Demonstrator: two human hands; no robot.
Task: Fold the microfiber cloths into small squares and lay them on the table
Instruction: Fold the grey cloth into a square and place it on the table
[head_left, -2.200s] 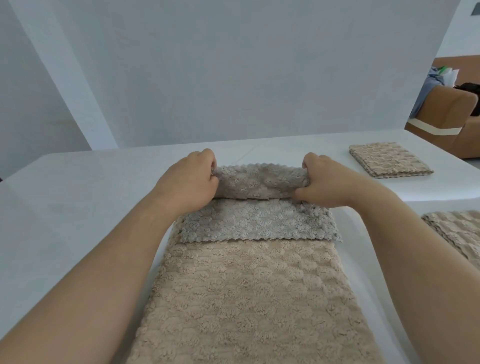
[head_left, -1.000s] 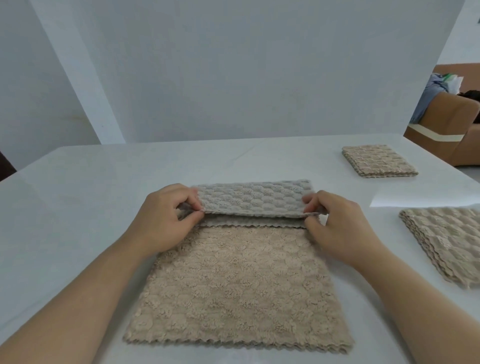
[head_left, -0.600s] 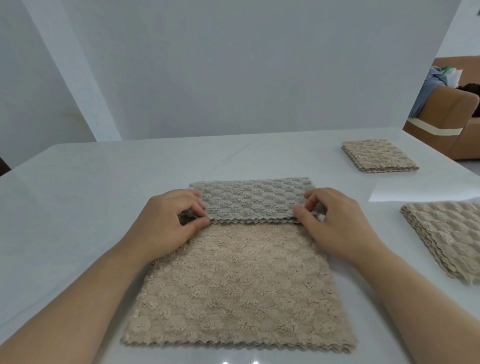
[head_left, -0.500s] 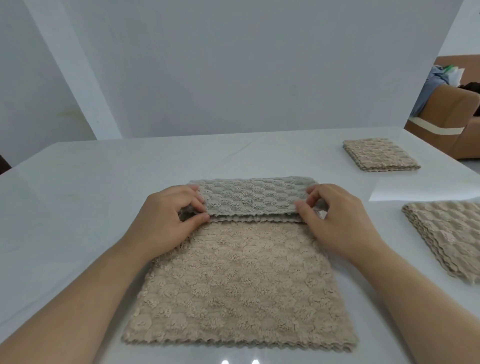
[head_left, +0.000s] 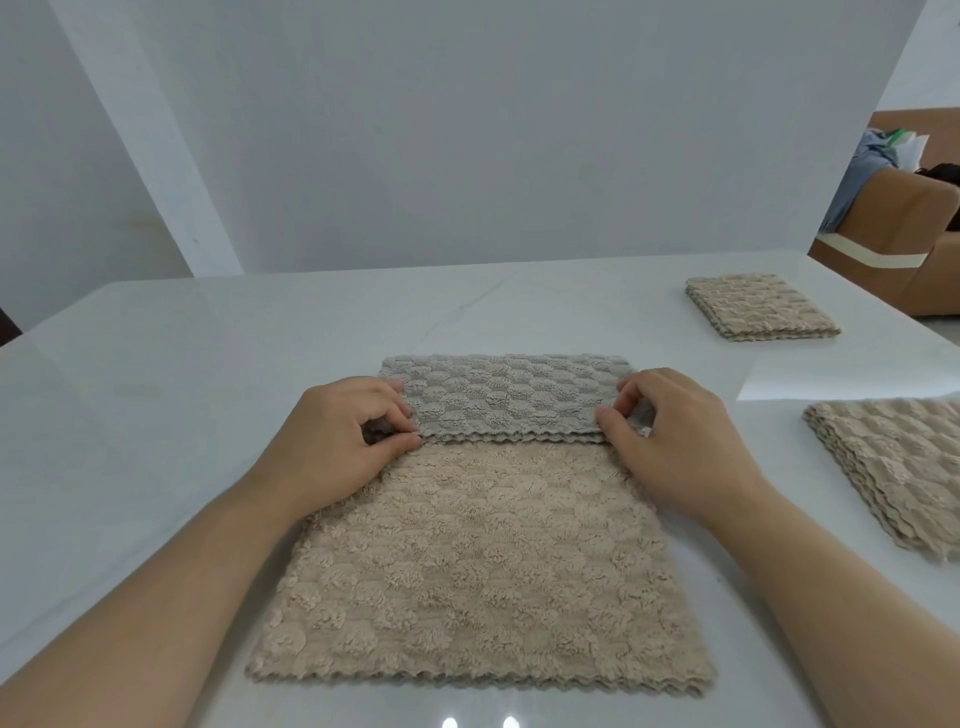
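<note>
So, glossy white tabletop (head_left: 182, 364) here. A flat beige fluffy microfiber cloth (head_left: 483, 571) is spread out near-centre, with a folded grey microfiber cloth (head_left: 504, 395) along its far edge. Far right there's a small folded beige square cloth (head_left: 758, 306), plus a stack of beige cloths (head_left: 893, 467) at the right edge.

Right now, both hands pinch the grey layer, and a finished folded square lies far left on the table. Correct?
No: the head view shows the folded square far right on the table. Left hand and right hand do pinch the grey layer.
</note>
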